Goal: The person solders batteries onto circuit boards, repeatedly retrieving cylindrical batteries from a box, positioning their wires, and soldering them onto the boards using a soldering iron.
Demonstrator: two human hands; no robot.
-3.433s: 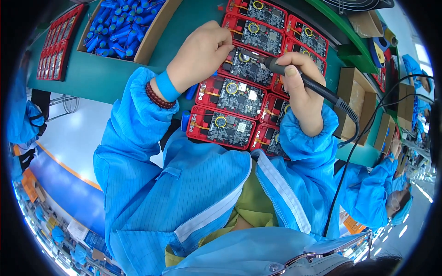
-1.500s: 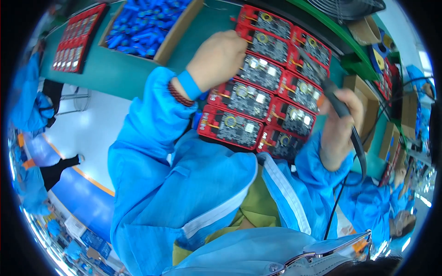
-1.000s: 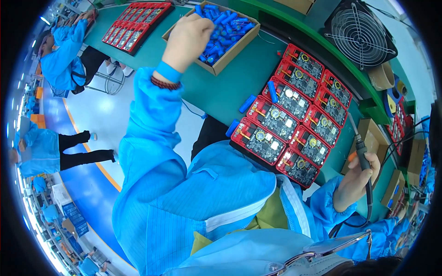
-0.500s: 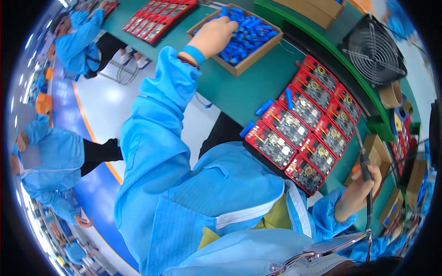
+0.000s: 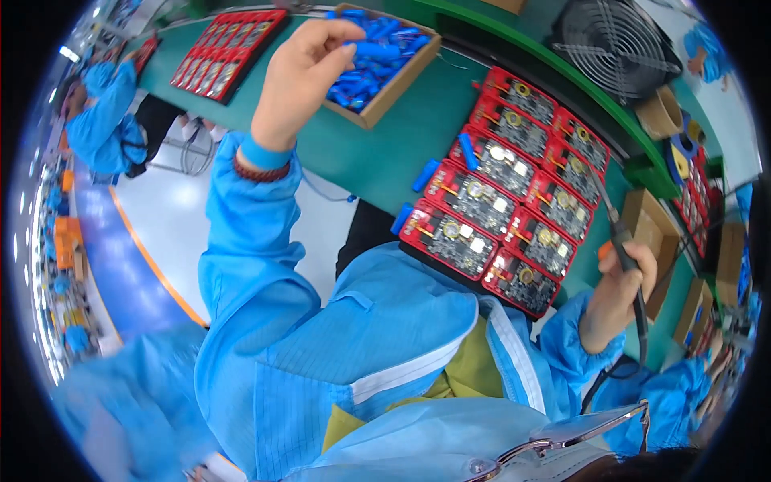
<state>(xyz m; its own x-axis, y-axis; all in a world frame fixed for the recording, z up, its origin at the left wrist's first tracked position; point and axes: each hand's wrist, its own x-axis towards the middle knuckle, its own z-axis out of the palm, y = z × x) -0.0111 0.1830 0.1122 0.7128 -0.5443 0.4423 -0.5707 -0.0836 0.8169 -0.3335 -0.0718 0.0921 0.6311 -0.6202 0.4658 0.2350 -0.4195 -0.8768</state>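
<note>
My left hand point(image 5: 297, 80) is raised beside an open cardboard box point(image 5: 401, 87) full of loose blue cylinders. Thumb and index finger pinch one blue cylinder point(image 5: 376, 50), which looks like a battery cell or capacitor, at the box's near side. At the right, my right hand point(image 5: 620, 285) grips a soldering iron point(image 5: 622, 241) by its dark handle, its metal tip angled up toward the circuit boards. Those boards point(image 5: 502, 165) sit in a block of red frames in front of me. One blue cylinder point(image 5: 468, 151) lies on the frames, and two more rest along their left edge.
Another red panel of boards point(image 5: 229, 52) lies at the far left of the green bench point(image 5: 321, 153). A green rail point(image 5: 554, 84) runs behind the boards, with a black fan point(image 5: 618, 48) beyond. Cardboard boxes point(image 5: 654, 233) stand at right. A blue-clothed co-worker point(image 5: 108, 112) sits at far left.
My left hand has drawn back from inside the box toward its near left side, with a blue cylinder now showing between the fingertips. The right hand still holds the soldering iron; the view has shifted.
</note>
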